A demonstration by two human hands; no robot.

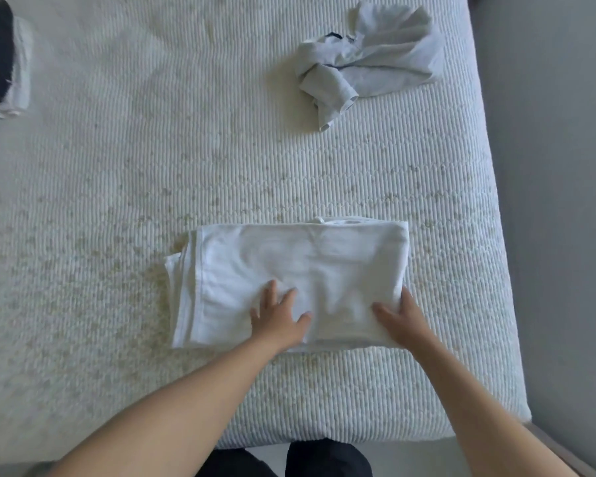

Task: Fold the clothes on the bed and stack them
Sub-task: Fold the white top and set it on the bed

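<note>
A white garment lies folded into a rectangle on the bed, near its front edge. My left hand rests flat on the garment's near middle with fingers spread. At the garment's near right corner sits my right hand, fingers apart, with the thumb on top of the cloth. A crumpled light grey garment lies unfolded at the far right of the bed. At the far left edge stands a stack of folded clothes, dark on top and pale below.
The bed's right edge drops to a grey floor. My dark trouser legs stand against the bed's front edge.
</note>
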